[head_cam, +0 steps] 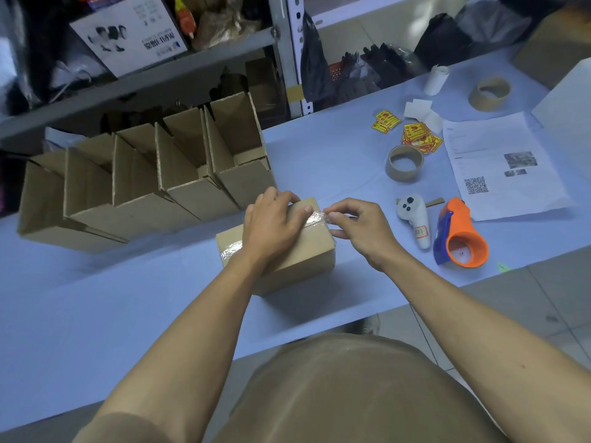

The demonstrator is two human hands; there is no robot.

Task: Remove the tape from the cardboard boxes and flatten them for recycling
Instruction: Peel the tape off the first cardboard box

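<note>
Small sealed cardboard box (287,251) near the front edge of the pale blue table (128,298), just in front of a row of open-topped cardboard boxes (153,183) standing flap to flap. Left hand (271,227) laid over the box top, fingers curled over the far edge, thumb tip pressed flat beside the clear tape (315,219). Right hand (358,230) just beside the box's right end, thumb and forefinger pinched on the lifted, crinkled end of that tape, other fingers loosely curled; tape stretched between the two hands. More clear tape wrapped over the box's near left end. To the right, well apart from the box: white handheld controller (414,220) with a small red-marked label, writing too small to read; orange and blue tape dispenser (460,238); two bare cardboard tape cores (404,163); scattered yellow and red stickers (415,135), print illegible; printed sheet (502,164) bearing a QR code and two small photos. On the metal shelf (144,75) behind, a white product box (128,33) with pictured earbud-like items and upside-down print, not legible.
</note>
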